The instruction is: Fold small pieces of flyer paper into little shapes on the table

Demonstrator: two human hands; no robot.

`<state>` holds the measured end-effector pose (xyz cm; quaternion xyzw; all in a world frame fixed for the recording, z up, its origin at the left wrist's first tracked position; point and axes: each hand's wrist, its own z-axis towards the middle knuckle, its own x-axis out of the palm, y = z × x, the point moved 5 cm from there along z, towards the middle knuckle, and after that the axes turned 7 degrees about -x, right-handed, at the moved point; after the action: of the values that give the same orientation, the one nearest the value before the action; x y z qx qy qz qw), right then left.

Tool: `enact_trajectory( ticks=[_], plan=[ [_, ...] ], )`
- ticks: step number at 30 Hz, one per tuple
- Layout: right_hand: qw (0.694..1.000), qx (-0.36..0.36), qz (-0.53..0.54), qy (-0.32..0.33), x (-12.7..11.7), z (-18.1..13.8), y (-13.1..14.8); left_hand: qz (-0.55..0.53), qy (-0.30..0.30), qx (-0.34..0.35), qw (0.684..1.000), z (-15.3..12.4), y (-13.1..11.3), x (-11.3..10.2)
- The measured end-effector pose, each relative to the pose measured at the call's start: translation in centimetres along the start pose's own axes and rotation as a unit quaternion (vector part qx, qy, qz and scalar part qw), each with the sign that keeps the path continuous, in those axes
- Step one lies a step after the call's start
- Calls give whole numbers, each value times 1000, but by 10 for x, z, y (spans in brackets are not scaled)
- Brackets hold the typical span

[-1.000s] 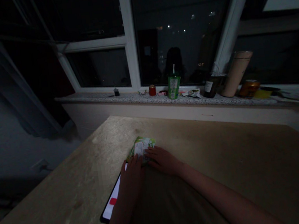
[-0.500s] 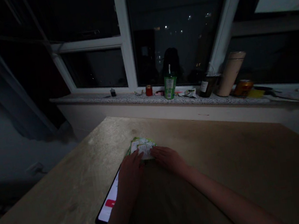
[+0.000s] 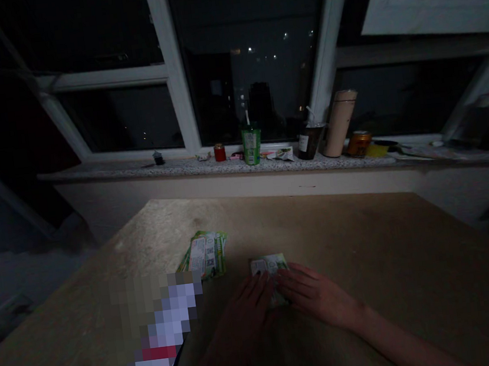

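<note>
A small green-and-white printed packet (image 3: 268, 263) lies on the table in front of me. My left hand (image 3: 251, 301) rests with its fingers stretched flat over the packet's left part. From the right, my right hand (image 3: 315, 293) lays its extended fingers on the packet's right side. Both hands cover much of its near half. Farther left, a fanned pile of similar green packets (image 3: 209, 255) lies on the tabletop, apart from my hands. Below that pile a phone (image 3: 164, 329) lies with its screen lit and pixelated.
Along the windowsill (image 3: 135, 168) beyond the table (image 3: 358, 234) stand a green cup with a straw (image 3: 252, 145), a red jar (image 3: 219, 152), a dark cup (image 3: 309, 142), a leaning pink flask (image 3: 340, 123) and an orange can (image 3: 360, 144). The room is dim.
Both hands have left the pile and moved right and nearer to me, with one packet now under them. The pile and phone are uncovered. The view has turned right.
</note>
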<state>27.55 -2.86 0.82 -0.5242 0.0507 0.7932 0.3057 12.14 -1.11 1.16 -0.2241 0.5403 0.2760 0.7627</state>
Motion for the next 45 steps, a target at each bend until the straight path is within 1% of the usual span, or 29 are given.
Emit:
enact_trajectory(
  ticks=[3,6,9,15,19,23,27,33,37,41,45],
  plan=[
    [999,33,31,24,-15,-20,5,-42,55,9,998,-1,-15,3],
    [995,74,51,34,-30,-35,6,-64,91,16,994,2,-25,4],
    [992,103,55,38,-39,-48,4,-67,122,35,990,10,-36,6],
    [988,129,68,57,-42,-71,5,-31,146,73,986,30,-57,8],
    [981,157,102,43,-46,-83,11,-1,144,120,982,35,-65,7],
    [970,188,144,51,-52,-91,20,-3,131,156,979,34,-65,9],
    [956,220,183,66,-59,-95,26,-8,141,179,974,28,-62,13],
    [933,267,231,72,-64,-94,23,-56,148,166,973,21,-53,15],
    [929,273,245,54,-67,-92,22,-72,139,157,975,17,-52,16],
    [927,277,248,51,-68,-92,21,-73,107,136,982,18,-49,13],
    [924,278,258,48,-66,-93,20,-79,122,136,980,18,-47,14]
  ],
)
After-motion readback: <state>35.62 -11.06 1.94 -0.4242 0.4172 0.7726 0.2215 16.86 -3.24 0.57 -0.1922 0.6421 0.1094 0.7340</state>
